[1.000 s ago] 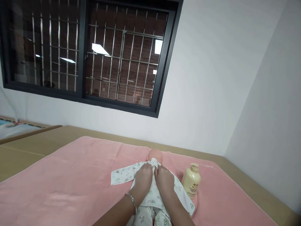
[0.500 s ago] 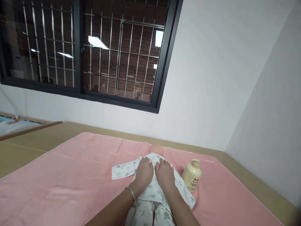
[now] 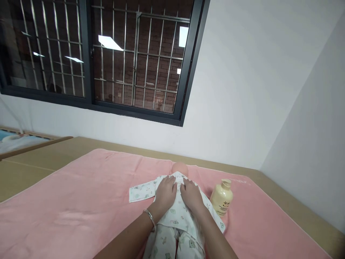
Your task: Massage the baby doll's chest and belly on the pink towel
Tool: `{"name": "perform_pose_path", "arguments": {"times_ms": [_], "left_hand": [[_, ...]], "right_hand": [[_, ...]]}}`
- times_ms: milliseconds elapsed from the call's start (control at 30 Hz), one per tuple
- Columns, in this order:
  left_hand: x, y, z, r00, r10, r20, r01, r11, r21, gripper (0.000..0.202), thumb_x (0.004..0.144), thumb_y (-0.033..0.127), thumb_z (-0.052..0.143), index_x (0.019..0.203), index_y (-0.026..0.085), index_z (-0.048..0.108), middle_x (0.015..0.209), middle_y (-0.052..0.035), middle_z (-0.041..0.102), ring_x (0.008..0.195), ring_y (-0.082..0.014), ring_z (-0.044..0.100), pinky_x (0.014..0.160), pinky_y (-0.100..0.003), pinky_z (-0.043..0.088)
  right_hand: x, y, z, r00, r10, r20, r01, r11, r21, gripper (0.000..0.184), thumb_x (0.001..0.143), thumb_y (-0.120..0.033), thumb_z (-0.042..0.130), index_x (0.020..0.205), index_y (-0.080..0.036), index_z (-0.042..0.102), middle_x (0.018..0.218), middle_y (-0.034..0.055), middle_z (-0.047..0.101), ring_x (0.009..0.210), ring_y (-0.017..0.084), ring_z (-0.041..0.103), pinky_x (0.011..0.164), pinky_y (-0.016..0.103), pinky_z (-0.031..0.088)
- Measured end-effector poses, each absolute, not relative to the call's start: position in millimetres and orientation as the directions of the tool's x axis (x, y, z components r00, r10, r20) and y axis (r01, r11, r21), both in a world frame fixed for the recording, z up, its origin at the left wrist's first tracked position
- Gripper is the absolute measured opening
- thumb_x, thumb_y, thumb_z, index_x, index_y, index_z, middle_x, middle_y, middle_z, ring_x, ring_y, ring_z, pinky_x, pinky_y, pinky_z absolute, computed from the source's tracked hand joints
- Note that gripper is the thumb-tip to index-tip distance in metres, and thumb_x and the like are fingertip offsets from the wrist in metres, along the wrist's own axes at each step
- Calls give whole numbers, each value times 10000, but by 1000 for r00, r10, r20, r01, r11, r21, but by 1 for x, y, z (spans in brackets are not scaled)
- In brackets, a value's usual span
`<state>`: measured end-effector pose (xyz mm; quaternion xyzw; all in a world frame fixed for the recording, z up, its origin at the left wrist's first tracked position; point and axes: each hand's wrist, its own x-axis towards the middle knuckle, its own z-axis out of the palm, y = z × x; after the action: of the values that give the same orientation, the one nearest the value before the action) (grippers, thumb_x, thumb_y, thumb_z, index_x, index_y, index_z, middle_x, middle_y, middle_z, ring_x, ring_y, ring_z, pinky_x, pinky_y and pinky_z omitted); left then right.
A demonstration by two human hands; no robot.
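A baby doll point(image 3: 180, 168) with a smooth, bald head lies on the pink blanket, dressed in a white printed top point(image 3: 176, 217) and matching trousers point(image 3: 164, 242). One sleeve point(image 3: 142, 190) stretches out flat to the left. My left hand point(image 3: 165, 194), with a silver bangle at the wrist, rests flat on the left of the doll's upper body. On the right side of it lies my right hand point(image 3: 192, 196), fingers extended toward the head. Both hands touch the cloth and hold nothing. The doll's face does not show.
A pale yellow pump bottle point(image 3: 222, 198) stands on the pink blanket point(image 3: 88, 201), just right of the doll. The tan bed surface point(image 3: 29, 180) borders the blanket. White walls point(image 3: 229, 90) and a dark-framed, barred window point(image 3: 134, 61) rise behind; another bedded frame point(image 3: 24, 142) is far left.
The camera view has tilted down slightly, so everything sits a little higher. My hands stay flat on the doll's top with only a slight shift, and my right forearm angles a bit farther right.
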<state>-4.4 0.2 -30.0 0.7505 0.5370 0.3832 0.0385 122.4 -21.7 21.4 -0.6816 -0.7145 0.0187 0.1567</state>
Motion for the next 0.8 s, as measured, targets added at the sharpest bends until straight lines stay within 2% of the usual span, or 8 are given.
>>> {"name": "perform_pose_path", "arguments": {"times_ms": [100, 167, 233, 400, 500, 667, 733, 800], "left_hand": [[-1, -7, -23, 140, 804, 579, 812, -427, 397, 335, 930, 177, 371, 1063, 179, 679, 1169, -99, 687, 1127, -239, 606, 1031, -404, 426], [2, -10, -20, 143, 820, 555, 834, -402, 378, 324, 919, 154, 379, 983, 169, 697, 1071, -116, 713, 1040, -248, 644, 978, -407, 460], [3, -9, -19, 122, 847, 518, 836, -369, 406, 338, 918, 149, 370, 1026, 160, 690, 1080, -121, 711, 1066, -252, 640, 973, -401, 465], [1, -1, -26, 109, 884, 455, 780, -360, 512, 453, 943, 214, 347, 1355, 110, 505, 1429, -117, 509, 1365, -269, 413, 1136, -425, 319], [2, -3, -24, 120, 880, 459, 773, -373, 514, 458, 944, 206, 330, 1351, 100, 512, 1431, -117, 506, 1370, -271, 406, 1147, -431, 306], [6, -15, -14, 103, 866, 489, 771, -379, 511, 413, 923, 142, 321, 1162, 169, 656, 1262, -99, 648, 1226, -222, 562, 1107, -388, 373], [5, -14, -15, 83, 872, 482, 771, -362, 523, 411, 923, 168, 334, 1199, 157, 638, 1288, -108, 630, 1252, -236, 539, 1111, -402, 366], [2, -9, -19, 92, 879, 469, 767, -363, 530, 439, 926, 211, 351, 1297, 123, 568, 1379, -121, 558, 1330, -262, 458, 1132, -430, 333]], "right_hand": [[116, -29, 24, -14, 977, 212, 972, 63, -227, 420, 912, -208, 300, 1190, -137, 607, 1201, 156, 632, 1111, 279, 567, 898, 374, 398], [114, -30, 23, -6, 976, 217, 973, 56, -223, 421, 910, -209, 307, 1196, -125, 604, 1209, 167, 627, 1117, 283, 567, 904, 369, 397], [115, -27, 19, 12, 975, 220, 974, 39, -224, 452, 916, -228, 309, 1273, -112, 561, 1303, 180, 576, 1206, 297, 514, 962, 391, 368], [125, -17, 10, -9, 974, 227, 973, 60, -222, 531, 948, -289, 288, 1438, -116, 397, 1474, 160, 427, 1378, 289, 337, 1092, 460, 233], [124, -20, 10, -41, 965, 260, 972, 99, -215, 503, 952, -276, 284, 1404, -125, 444, 1436, 142, 481, 1348, 270, 386, 1083, 424, 255], [111, -31, 14, 6, 943, 331, 983, 55, -175, 433, 948, -234, 282, 1184, -107, 622, 1191, 171, 648, 1141, 277, 572, 984, 360, 358], [111, -31, 13, 26, 943, 332, 979, 43, -200, 428, 948, -254, 296, 1178, -114, 628, 1199, 167, 647, 1145, 279, 574, 988, 360, 364], [116, -26, 11, 7, 950, 311, 970, 70, -234, 449, 943, -267, 305, 1255, -114, 589, 1297, 158, 599, 1235, 277, 518, 1027, 371, 342]]}}
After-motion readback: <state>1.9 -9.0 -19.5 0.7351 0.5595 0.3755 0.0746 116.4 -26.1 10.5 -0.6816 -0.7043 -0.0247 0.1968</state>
